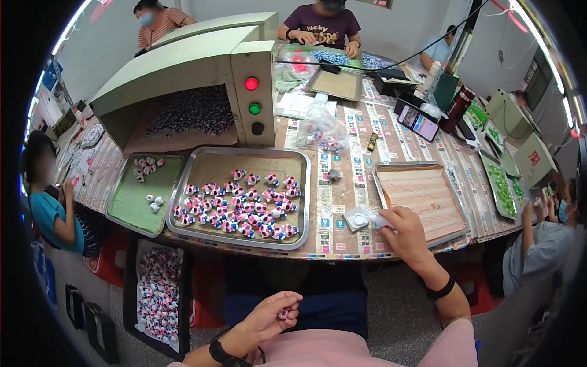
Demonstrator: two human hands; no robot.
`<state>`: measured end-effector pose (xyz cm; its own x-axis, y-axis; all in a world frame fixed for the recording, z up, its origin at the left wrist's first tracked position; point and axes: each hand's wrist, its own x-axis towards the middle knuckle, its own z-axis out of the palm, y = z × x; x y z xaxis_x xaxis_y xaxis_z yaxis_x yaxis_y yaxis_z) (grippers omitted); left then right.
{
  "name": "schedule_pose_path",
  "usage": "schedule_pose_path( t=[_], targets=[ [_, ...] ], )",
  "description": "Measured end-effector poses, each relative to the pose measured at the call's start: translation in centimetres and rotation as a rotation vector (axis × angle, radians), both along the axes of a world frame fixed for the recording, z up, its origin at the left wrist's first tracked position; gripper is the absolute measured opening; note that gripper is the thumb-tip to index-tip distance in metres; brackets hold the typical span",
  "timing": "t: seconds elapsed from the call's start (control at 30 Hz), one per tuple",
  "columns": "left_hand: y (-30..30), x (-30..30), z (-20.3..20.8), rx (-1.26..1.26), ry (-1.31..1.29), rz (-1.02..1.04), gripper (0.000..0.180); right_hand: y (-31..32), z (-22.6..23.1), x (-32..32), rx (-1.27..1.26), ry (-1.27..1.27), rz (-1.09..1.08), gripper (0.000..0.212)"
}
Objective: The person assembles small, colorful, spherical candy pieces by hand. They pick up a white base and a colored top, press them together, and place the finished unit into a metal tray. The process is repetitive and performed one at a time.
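Pinching a small pink-and-white toy piece in its clenched grip, left hand sits below the worktop edge | right hand grasping a small white object just right of the metal tray of pink-and-white figures, beside a white pad

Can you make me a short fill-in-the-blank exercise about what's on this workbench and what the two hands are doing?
1. The left hand, down over the lap, pinches one small ____ figure.
2. The right hand rests on the table edge beside a small white ____.
3. The pink and white figures lie in a metal ____.
4. On the green machine, the red light sits ____ the green light.

Missing words: pink and white; packet; tray; above
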<state>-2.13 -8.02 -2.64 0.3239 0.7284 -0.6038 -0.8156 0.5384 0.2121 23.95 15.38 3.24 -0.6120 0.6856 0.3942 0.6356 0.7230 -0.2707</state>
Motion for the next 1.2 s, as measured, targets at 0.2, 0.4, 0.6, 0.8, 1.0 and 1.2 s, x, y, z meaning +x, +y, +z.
schedule_pose_path(
  t=[0.2, 0.4, 0.6, 0.8, 1.0, 1.2],
  targets=[
    [-0.3, -0.3, -0.3, -0.002, -0.004, 0.023, 0.010, 0.1, 0.2, -0.6, 0.050, -0.116, 0.019, 0.034],
    [-0.5, -0.4, -0.6, 0.001, -0.032, 0.039, 0.010, 0.3, 0.6, -1.1, 0.155, -0.179, 0.037, 0.028],
    [-0.7, -0.7, -0.5, 0.001, -0.012, 0.049, 0.010, 0.5, 0.9, -1.5, 0.205, -0.201, 0.076, 0.026],
    [-0.7, -1.2, -0.2, 0.013, -0.001, 0.080, 0.010, 0.6, 0.9, -1.6, 0.208, -0.202, 0.077, 0.025],
    [-0.6, -2.2, 1.3, 0.139, 0.146, 0.195, 0.021, 0.8, 1.3, -1.5, 0.083, -0.113, 0.035, 0.038],
    [-0.5, -4.0, 2.4, 0.239, 0.175, 0.249, 0.026, 3.8, 0.3, -2.0, -0.164, 0.108, 0.051, 0.041]
  ],
)
